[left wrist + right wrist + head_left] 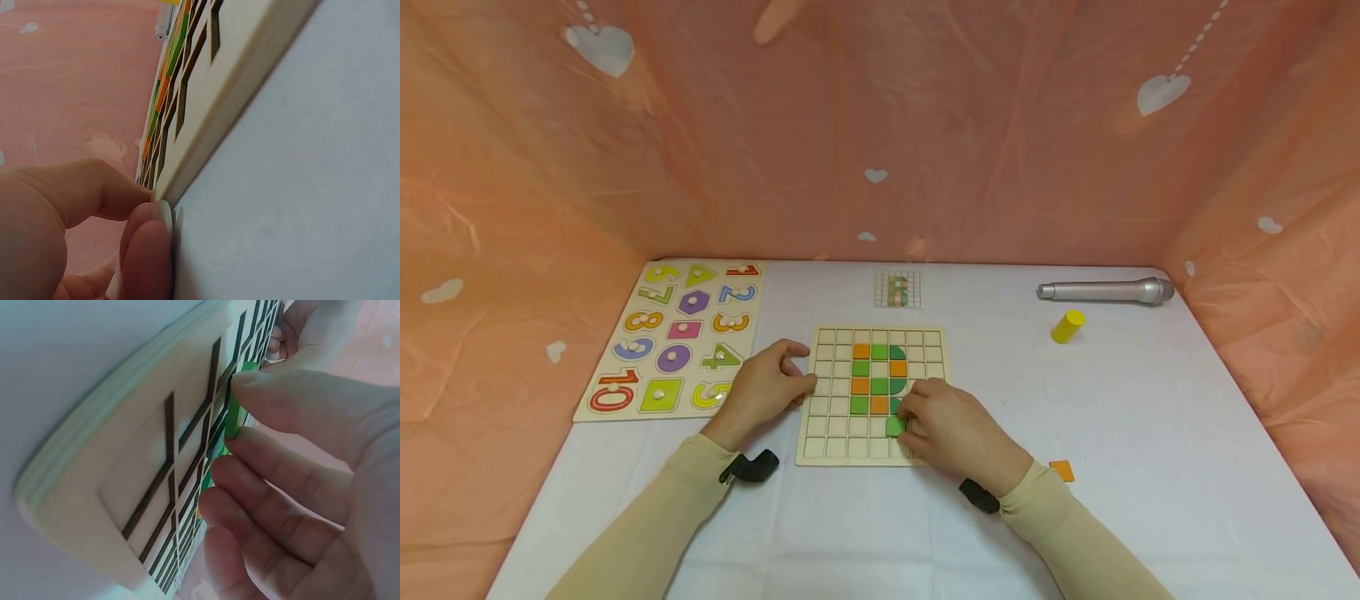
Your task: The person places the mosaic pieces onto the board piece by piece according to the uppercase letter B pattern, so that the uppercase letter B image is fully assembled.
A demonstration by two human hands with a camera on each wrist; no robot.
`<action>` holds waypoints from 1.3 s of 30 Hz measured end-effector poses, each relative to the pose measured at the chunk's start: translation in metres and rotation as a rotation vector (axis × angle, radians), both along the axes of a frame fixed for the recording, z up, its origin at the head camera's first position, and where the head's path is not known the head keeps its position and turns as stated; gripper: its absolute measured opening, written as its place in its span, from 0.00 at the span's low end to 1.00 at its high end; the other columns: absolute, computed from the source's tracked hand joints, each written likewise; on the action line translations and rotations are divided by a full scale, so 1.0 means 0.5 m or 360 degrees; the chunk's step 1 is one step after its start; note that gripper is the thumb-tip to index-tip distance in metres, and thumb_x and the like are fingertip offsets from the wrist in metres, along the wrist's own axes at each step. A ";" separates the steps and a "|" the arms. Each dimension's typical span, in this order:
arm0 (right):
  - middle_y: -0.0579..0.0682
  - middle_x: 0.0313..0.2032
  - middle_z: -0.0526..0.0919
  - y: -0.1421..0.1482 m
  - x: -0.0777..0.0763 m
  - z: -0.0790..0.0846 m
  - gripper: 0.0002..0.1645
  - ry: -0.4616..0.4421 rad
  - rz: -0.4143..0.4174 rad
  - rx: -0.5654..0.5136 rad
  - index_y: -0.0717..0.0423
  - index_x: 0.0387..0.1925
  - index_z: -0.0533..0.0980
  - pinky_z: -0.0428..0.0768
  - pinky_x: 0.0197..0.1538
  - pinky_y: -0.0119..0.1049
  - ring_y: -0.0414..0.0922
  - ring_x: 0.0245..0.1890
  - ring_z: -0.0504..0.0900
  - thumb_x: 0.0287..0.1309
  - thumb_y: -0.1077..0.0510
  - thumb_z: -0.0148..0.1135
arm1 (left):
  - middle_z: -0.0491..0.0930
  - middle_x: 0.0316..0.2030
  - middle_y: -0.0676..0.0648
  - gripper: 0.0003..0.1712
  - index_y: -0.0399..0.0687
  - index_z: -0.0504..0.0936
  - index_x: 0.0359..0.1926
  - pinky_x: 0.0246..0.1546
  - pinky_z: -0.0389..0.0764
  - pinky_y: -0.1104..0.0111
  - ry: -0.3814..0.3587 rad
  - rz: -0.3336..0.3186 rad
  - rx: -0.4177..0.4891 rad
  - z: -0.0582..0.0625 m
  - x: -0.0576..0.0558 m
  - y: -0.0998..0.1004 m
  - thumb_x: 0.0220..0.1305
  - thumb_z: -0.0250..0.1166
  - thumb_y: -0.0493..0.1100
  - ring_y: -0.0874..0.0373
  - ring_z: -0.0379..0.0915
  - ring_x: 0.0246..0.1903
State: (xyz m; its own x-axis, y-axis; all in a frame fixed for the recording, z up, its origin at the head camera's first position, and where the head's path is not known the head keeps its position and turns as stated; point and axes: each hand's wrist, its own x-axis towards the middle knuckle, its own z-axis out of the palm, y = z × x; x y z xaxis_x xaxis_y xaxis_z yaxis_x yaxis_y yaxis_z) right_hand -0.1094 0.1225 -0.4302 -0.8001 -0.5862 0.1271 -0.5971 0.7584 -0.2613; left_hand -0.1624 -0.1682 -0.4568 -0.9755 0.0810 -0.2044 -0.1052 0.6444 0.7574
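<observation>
My right hand (946,429) pinches a green square tile (895,427) between thumb and fingertip. The tile stands tilted over a lower cell of the wooden grid board (838,448); in the right wrist view the green tile (234,415) shows edge-on. Orange, light green and dark green tiles, some with rounded edges, fill several cells in the board's middle. At the board's left edge, my left hand (767,387) rests its thumb and a fingertip against the side. The left wrist view shows those fingers (147,250) right at the wooden edge.
A small pattern card (897,290) lies behind the board. To the left is a number and shape puzzle board (647,379). A yellow cylinder (1067,327) and a silver microphone (1105,291) are at the back right. One orange tile (1062,471) lies beside the right forearm.
</observation>
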 end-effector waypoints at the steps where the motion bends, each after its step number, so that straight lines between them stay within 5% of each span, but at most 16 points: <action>1: 0.38 0.33 0.80 0.000 0.000 0.000 0.06 0.0001 -0.0002 0.0004 0.45 0.33 0.84 0.78 0.38 0.30 0.35 0.35 0.73 0.50 0.55 0.72 | 0.82 0.29 0.49 0.27 0.52 0.75 0.59 0.35 0.76 0.65 0.0000 0.0000 0.0002 0.000 0.000 0.000 0.59 0.69 0.48 0.56 0.79 0.23; 39: 0.38 0.33 0.80 0.006 -0.002 0.002 0.06 -0.0051 -0.0043 -0.0009 0.46 0.33 0.84 0.77 0.37 0.30 0.34 0.35 0.73 0.50 0.57 0.70 | 0.81 0.29 0.48 0.27 0.51 0.75 0.59 0.32 0.79 0.64 0.0009 -0.0004 0.0046 -0.001 0.000 0.001 0.59 0.69 0.47 0.56 0.80 0.22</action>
State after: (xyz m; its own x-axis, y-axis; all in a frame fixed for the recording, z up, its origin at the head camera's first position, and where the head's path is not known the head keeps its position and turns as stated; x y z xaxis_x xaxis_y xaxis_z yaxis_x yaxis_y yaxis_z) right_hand -0.1105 0.1254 -0.4294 -0.8195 -0.5635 0.1044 -0.5675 0.7727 -0.2843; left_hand -0.1625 -0.1677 -0.4570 -0.9765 0.0891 -0.1964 -0.0993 0.6227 0.7761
